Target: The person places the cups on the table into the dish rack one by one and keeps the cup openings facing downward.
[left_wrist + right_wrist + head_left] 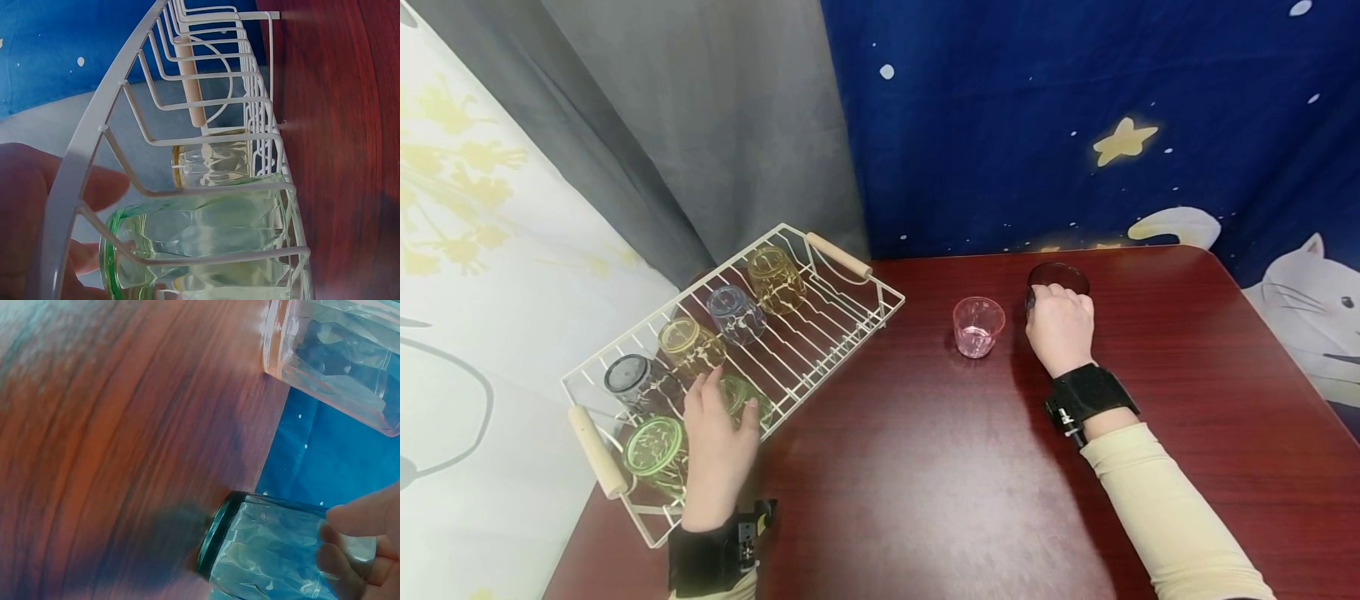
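On the table stands a pink-tinted clear glass (978, 327), upright. To its right, my right hand (1062, 327) grips a dark-tinted glass (1060, 276) near its upper part; in the right wrist view the thumb and fingers pinch the dark glass (269, 550), its thick base close to the tabletop. My left hand (721, 442) is over the front of a white wire dish rack (820, 354), fingers spread apart and thumb out. Between thumb and fingers sits a green glass (200, 237), upside down in the rack, fingertips right at its upturned base.
More upturned glasses line the rack: a green glass (655, 446), a grey glass (642, 383), a yellow glass (692, 346), a blue glass (737, 315) and an amber glass (777, 279). Wooden handles (839, 255) cap the rack's ends. Curtains (970, 125) hang behind the table.
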Demonstrator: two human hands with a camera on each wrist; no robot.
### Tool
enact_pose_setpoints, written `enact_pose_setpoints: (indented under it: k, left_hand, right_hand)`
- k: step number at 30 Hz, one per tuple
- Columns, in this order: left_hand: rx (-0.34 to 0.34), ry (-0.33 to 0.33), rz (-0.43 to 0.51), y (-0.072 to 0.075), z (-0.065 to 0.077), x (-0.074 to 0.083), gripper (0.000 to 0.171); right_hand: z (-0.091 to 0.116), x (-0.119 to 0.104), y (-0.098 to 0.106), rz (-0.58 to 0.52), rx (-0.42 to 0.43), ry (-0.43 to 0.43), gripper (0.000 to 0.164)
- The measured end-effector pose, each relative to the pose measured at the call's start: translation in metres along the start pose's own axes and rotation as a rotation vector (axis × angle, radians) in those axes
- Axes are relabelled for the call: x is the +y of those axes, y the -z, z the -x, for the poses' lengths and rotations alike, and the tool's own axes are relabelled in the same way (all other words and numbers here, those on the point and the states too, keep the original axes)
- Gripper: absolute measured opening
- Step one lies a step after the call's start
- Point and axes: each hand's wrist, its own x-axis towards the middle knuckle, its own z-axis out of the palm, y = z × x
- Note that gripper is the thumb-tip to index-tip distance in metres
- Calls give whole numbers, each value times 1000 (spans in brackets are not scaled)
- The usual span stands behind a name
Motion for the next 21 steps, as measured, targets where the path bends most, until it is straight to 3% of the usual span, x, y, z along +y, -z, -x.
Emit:
enact_pose_setpoints:
  k: [7,16,21]
  left_hand:
    - [91,-118,-61,-6,2,-1,64]
    - [39,-143,-73,1,3,4,66]
    - [51,-156,-82,5,3,5,62]
  right_hand:
    - [2,3,5,-21,-44,-14,26]
    - [7,5,9,-76,-25,-15,25]
    - [8,4,13,-78,0,-2,23]
